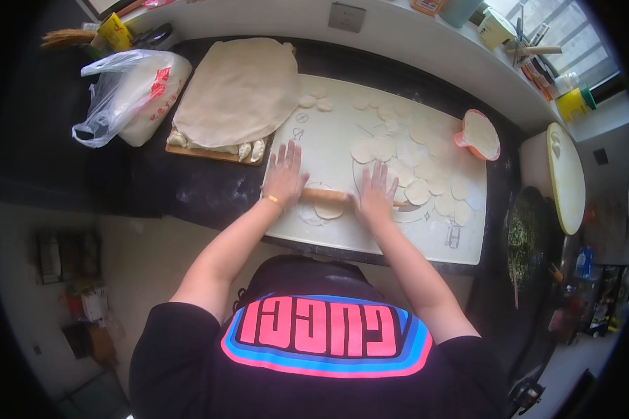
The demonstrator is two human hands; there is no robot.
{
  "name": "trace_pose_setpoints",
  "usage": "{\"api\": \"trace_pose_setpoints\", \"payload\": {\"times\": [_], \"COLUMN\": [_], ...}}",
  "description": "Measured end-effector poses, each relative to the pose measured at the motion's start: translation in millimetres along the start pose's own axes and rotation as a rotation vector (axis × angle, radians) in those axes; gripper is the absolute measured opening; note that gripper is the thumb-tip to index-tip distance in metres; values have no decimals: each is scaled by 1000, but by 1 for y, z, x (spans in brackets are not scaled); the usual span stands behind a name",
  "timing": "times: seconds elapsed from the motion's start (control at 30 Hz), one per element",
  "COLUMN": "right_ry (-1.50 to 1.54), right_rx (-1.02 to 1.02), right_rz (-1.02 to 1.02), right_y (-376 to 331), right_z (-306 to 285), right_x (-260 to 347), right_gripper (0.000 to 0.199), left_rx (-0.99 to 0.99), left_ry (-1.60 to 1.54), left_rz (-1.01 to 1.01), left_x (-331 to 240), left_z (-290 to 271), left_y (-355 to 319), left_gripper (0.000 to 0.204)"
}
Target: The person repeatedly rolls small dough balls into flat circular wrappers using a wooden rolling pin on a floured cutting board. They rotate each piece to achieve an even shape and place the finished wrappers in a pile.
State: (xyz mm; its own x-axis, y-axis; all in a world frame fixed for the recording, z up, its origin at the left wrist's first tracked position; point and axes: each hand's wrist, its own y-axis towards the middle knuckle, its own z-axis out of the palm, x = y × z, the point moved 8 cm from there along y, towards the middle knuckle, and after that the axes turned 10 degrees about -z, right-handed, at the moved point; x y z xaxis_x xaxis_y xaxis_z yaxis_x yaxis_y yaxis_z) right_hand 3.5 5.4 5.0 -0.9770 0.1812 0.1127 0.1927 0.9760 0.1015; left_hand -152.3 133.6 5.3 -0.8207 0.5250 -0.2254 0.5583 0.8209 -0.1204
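Observation:
Under both my palms lies a wooden rolling pin (326, 195), set crosswise over a round dough wrapper (328, 209) near the front of a pale work mat (314, 241). My left hand (284, 174) presses flat on the pin's left end, fingers stretched out and pointing away. On the right end rests my right hand (376, 195), its fingers also straight and spread. Several thin dough rounds (418, 191) are scattered over the mat beyond and to the right of my right hand. A few small dough pieces (316, 102) sit near the far left of the mat.
Left of the mat, a beige cloth (241, 91) covers a wooden board (217, 155) with dumplings (258, 150) at its front edge. Farther left stands a plastic bag (143, 98). A pink bowl of flour (479, 135) is at the far right, with greens (525, 241) beyond the counter's right side.

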Motion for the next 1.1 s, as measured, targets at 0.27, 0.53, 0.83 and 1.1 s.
{"api": "trace_pose_setpoints", "payload": {"times": [0.27, 0.53, 0.83, 1.1], "right_ry": [27, 83, 73, 172], "right_rx": [-23, 26, -105, -285], "right_rz": [86, 86, 101, 76], "right_y": [1, -83, -66, -82], "right_z": [-4, -10, -9, -22], "right_x": [4, 30, 17, 25], "right_gripper": [71, 63, 47, 31], "left_rx": [-66, 119, 28, 176], "left_ry": [-21, 23, -167, -517], "left_rz": [102, 333, 261, 421], "left_x": [1, 1, 5, -53], "left_z": [-1, 20, 21, 19], "left_y": [2, -56, -24, -8], "left_gripper": [70, 72, 73, 52]}}
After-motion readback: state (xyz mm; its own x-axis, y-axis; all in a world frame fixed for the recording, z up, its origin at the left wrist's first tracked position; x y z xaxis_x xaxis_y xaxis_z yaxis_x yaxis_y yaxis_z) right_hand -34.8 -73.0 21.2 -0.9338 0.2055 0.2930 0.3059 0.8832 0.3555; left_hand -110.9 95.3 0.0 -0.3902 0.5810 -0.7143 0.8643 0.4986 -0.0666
